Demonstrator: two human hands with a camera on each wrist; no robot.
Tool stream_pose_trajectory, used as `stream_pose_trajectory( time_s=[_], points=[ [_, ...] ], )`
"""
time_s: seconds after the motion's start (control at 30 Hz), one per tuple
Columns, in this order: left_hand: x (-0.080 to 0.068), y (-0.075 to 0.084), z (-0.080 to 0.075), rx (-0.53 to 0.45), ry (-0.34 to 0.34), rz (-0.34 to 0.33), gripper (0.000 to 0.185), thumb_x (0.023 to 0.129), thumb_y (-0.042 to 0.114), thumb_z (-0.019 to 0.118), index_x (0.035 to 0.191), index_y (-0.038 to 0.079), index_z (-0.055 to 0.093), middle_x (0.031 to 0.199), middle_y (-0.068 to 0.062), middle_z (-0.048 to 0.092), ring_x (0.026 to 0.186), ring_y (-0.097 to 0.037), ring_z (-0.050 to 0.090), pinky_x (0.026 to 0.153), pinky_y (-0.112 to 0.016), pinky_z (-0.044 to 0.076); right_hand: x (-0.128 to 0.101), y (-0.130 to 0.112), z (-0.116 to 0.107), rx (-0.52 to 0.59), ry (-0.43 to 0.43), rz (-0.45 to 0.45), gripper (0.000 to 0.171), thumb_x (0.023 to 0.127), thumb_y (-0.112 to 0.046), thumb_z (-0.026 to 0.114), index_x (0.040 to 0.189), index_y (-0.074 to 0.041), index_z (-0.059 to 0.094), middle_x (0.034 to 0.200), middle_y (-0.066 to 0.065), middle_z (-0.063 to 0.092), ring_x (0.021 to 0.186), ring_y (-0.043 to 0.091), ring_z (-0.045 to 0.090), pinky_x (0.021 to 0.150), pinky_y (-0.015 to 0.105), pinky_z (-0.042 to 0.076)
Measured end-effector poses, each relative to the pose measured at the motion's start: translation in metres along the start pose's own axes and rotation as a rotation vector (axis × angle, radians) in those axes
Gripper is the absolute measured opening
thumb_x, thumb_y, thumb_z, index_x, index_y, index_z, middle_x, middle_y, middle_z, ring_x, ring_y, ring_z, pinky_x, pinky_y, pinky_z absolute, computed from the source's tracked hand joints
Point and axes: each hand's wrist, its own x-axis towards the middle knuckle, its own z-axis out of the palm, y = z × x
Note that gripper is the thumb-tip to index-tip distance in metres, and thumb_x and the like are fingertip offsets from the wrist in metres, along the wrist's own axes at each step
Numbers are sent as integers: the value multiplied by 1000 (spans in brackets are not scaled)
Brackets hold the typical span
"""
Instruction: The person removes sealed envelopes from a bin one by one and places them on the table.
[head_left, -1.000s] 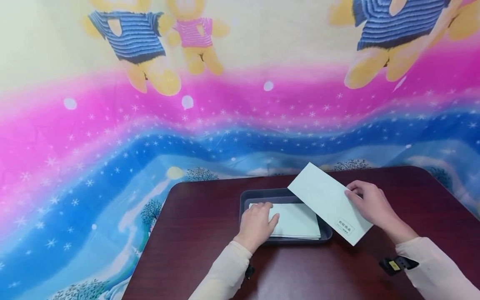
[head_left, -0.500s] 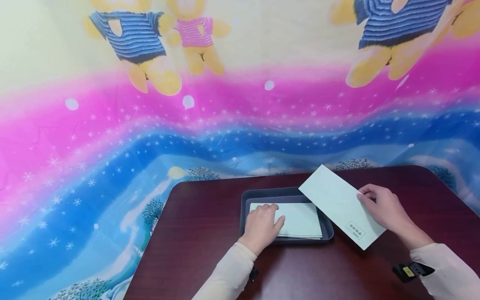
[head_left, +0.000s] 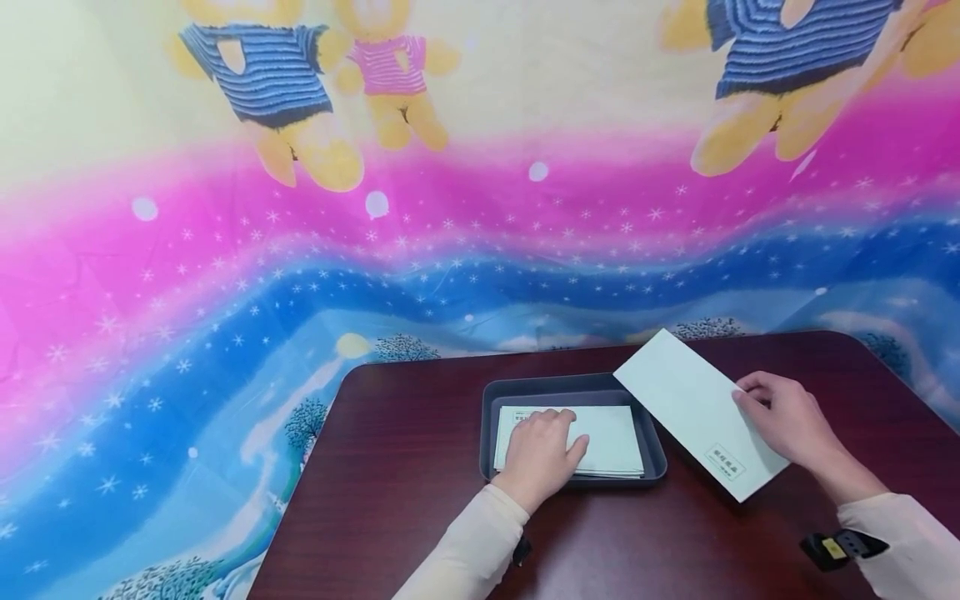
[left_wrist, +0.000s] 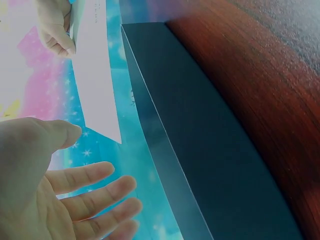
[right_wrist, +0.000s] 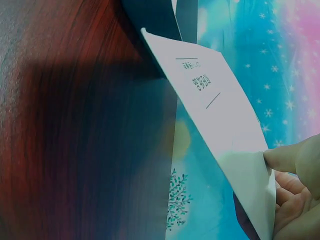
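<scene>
A long white envelope [head_left: 693,408] with a small printed box at one corner is pinched along its right edge by my right hand [head_left: 787,421]. It is tilted above the table, its far left corner overlapping the tray's rim in the head view. Seen from the right wrist, the thumb lies on the printed face of the envelope [right_wrist: 215,110] and the fingers are behind it. My left hand [head_left: 543,458] is over several similar white envelopes [head_left: 611,442] lying in a dark grey tray [head_left: 562,390]. The left wrist view shows the left hand [left_wrist: 75,195] with fingers spread and holding nothing.
The dark red wooden table [head_left: 397,450] has rounded far corners. Behind it hangs a cloth [head_left: 465,208] printed with bears and snowflakes. A black device [head_left: 843,547] is strapped at the right wrist.
My right hand has moved right with the envelope, away from the tray's middle. The left hand has slid slightly right, uncovering print on the top envelope in the tray.
</scene>
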Motion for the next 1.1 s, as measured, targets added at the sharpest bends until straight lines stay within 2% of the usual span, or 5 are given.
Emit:
stream_pose_trajectory(
  time_s=[0.37,0.6,0.83,1.1],
  points=[
    [0,5,2,28,18,30,32,97,40,63,117,17,72,106,1,76,93,-16,71,76,-30,57,-2,15,-7,-24,3,39,25,102,-12,57,110,11,62,97,35,68,66,16,60,51,29,43],
    [1,10,0,22,-7,35,32,98,42,62,117,18,72,107,2,76,94,-15,71,76,-30,56,-6,25,-12,-35,4,74,26,103,-13,55,111,11,60,97,36,67,66,15,59,50,30,43],
    [2,18,0,39,2,61,30,98,42,63,114,19,73,103,3,76,89,-13,70,72,-27,55,-11,38,-16,-61,-4,96,28,102,-14,55,111,12,59,96,36,67,65,15,58,51,30,43],
    [1,25,5,42,-5,74,30,97,43,63,114,20,73,101,4,76,87,-12,70,72,-26,55,-13,49,-15,-41,-53,139,31,104,-14,51,113,15,56,94,35,66,64,16,58,52,31,44]
  ],
)
